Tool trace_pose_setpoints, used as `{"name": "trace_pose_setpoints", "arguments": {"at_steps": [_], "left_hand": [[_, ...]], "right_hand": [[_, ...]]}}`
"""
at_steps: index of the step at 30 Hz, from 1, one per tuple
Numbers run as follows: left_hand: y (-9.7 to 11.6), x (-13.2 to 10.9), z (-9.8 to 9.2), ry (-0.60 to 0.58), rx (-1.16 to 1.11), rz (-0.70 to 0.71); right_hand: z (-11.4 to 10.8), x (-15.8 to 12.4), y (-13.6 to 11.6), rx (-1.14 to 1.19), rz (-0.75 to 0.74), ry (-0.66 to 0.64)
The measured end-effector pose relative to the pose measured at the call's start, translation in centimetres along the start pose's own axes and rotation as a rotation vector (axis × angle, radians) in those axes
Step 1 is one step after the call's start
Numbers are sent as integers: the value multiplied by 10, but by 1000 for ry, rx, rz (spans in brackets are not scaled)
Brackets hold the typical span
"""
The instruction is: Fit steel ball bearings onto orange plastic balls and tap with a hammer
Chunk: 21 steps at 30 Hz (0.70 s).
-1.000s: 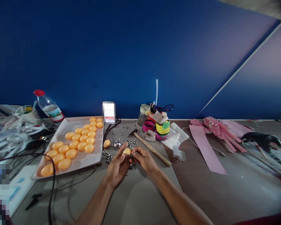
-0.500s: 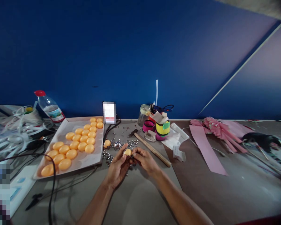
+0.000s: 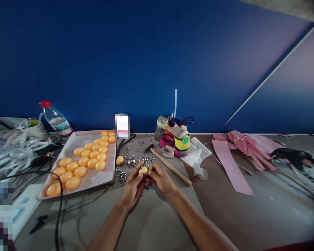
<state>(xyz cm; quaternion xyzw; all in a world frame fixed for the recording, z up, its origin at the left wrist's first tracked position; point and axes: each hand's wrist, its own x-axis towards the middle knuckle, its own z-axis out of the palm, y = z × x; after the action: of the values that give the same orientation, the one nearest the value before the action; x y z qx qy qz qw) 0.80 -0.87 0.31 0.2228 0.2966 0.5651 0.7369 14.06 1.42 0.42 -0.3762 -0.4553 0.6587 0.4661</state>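
Between thumb and fingers, my left hand (image 3: 132, 186) grips a small orange ball (image 3: 143, 170) that seems partly covered with shiny metal pieces. My right hand (image 3: 161, 178) is closed in a pinch against the ball's right side; whatever lies between its fingertips is too small to make out. Around and behind the hands are scattered many small silver studs (image 3: 121, 175). Another orange ball (image 3: 120, 160) lies just beyond, beside a shiny silver-covered ball (image 3: 132, 161). Right of my hands rests a hammer (image 3: 171, 166) with a wooden handle.
On the left, a white tray (image 3: 107, 174) holds several orange balls (image 3: 80, 171). A red-capped bottle (image 3: 59, 122) stands behind it, with cables alongside. A glass jar (image 3: 161, 129), a yellow-green container (image 3: 181, 144) and papers sit at the back. Pink strips (image 3: 232, 167) lie to the right.
The ball has turned slightly in my left hand. Both hands stay together in almost the same place, and the view has shifted very little.
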Motion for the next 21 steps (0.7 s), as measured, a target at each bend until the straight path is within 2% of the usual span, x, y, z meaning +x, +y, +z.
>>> {"name": "trace_pose_setpoints", "arguments": {"at_steps": [9,16,21], "left_hand": [[1,-3,1,-8,30,12],[-5,-1,-2,8,47,23],[2,0,0,-20,-18,-2]], "right_hand": [[-6,0,4,-23,-19,-40],[-5,3,9,-108,3,10],[-7,3,3,-60,-3,-21]]}}
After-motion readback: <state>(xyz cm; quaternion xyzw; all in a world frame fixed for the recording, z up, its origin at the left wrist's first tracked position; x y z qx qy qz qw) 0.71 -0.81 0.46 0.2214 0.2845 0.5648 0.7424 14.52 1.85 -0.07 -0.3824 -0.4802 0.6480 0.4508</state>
